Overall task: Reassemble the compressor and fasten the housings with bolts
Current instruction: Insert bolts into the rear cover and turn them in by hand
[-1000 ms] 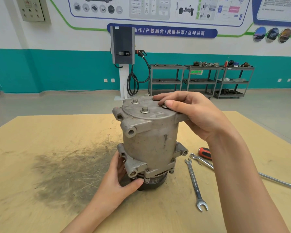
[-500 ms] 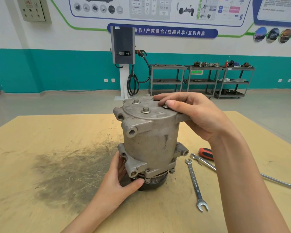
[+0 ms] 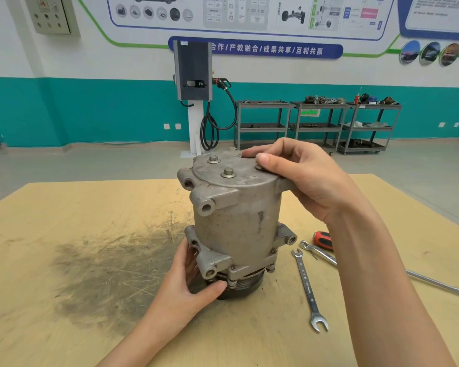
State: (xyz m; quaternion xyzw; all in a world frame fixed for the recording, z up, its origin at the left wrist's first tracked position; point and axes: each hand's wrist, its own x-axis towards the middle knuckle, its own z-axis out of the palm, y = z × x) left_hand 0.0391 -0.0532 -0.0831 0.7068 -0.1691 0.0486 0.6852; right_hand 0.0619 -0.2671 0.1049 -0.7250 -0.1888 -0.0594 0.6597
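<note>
Compressor stands upright mid-frame on the surface. Left hand grips its base w/ curled fingers, prob. to steady it. Right hand pinches a bolt at top cover's right edge, likely finger-starting it; two bolts already seated. Wrench waits lower right.

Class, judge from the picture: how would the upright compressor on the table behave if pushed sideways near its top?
The compressor is probably heavy: a thick cast-metal body. It may tip rather than slide, standing tall on a narrower dark pulley. The left hand steadying its base suggests that too.
</note>
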